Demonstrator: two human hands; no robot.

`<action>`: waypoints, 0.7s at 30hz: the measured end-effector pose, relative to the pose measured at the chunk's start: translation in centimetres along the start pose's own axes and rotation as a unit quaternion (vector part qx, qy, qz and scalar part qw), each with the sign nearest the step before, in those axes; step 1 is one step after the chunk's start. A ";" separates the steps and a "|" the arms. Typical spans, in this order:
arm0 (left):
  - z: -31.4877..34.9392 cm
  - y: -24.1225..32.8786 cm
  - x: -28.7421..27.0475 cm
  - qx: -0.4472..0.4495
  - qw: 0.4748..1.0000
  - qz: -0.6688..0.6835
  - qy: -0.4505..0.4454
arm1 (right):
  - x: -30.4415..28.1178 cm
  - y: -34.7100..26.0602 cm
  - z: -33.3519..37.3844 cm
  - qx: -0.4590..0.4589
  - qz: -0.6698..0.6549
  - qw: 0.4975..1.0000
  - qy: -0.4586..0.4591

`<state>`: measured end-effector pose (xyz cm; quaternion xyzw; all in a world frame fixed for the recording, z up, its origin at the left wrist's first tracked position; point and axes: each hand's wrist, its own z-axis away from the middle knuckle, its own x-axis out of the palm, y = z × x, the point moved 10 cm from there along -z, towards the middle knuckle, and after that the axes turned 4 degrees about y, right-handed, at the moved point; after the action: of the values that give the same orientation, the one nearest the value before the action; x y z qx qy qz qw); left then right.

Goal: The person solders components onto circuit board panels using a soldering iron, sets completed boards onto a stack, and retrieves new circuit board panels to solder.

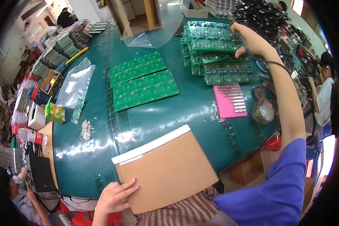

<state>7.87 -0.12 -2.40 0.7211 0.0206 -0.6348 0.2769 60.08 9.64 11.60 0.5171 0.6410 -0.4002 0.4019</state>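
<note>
A brown cardboard sheet (169,169) with a white strip along its far edge leans between the table's near edge and my lap. My left hand (115,197) lies on its lower left side, fingers stretched over the surface. Up at the far right, my right hand (254,40) is closed around a dark, corded, pen-like tool that looks like a soldering iron (244,43). The cord runs back along my forearm. Right beside that hand are stacked green circuit boards (214,47) full of components. Nearer to me sits a pink block (229,101) with rows of small metal parts.
Two green board panels (145,90) lie mid-table on the green mat. Left of them are a plastic bag (76,83), a pile of small white parts (86,130) and a bottle (30,135). A round tin (263,112) stands at right. Other people work at both sides.
</note>
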 end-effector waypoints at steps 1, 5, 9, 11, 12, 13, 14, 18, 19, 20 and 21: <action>0.1 -0.7 -1.1 -0.012 0.996 0.068 0.048 | -0.4 -0.1 0.2 0.021 0.012 0.999 0.023; -0.2 -4.2 -6.2 -0.083 0.939 0.188 0.276 | -1.1 -1.2 2.1 0.054 0.053 0.993 0.090; -0.1 -9.7 -6.8 -0.198 0.805 0.333 0.450 | -1.3 -3.6 4.1 0.078 0.077 0.985 0.137; -1.7 -10.8 -5.9 -0.214 0.799 0.339 0.448 | -0.9 -6.7 5.1 0.045 0.000 0.981 0.187; -2.4 -10.5 -6.3 -0.203 0.806 0.328 0.450 | -0.8 -9.2 5.5 0.004 -0.044 0.979 0.201; -2.4 -11.0 -6.0 -0.208 0.803 0.327 0.452 | 0.9 -10.2 5.9 0.006 -0.184 0.964 0.190; -2.9 -11.8 -4.8 -0.256 0.816 0.330 0.400 | 2.6 -11.7 6.7 0.001 -0.275 0.949 0.151; -3.9 -13.6 -1.1 -0.242 0.765 0.505 0.319 | 8.2 -19.6 8.7 0.015 -0.338 0.931 0.137; -4.2 -13.6 -1.4 -0.243 0.765 0.505 0.318 | 9.3 -20.5 8.4 0.042 -0.349 0.928 0.123; -4.3 -13.5 -1.7 -0.234 0.754 0.513 0.337 | 10.7 -21.2 7.9 0.068 -0.365 0.923 0.106; -4.8 -13.5 -2.1 -0.223 0.744 0.524 0.351 | 11.1 -21.7 7.5 0.073 -0.366 0.922 0.103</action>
<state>6.66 14.05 -5.28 0.7081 -0.1239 -0.0694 0.6917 37.93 3.30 0.68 0.3124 0.7928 -0.5093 0.1202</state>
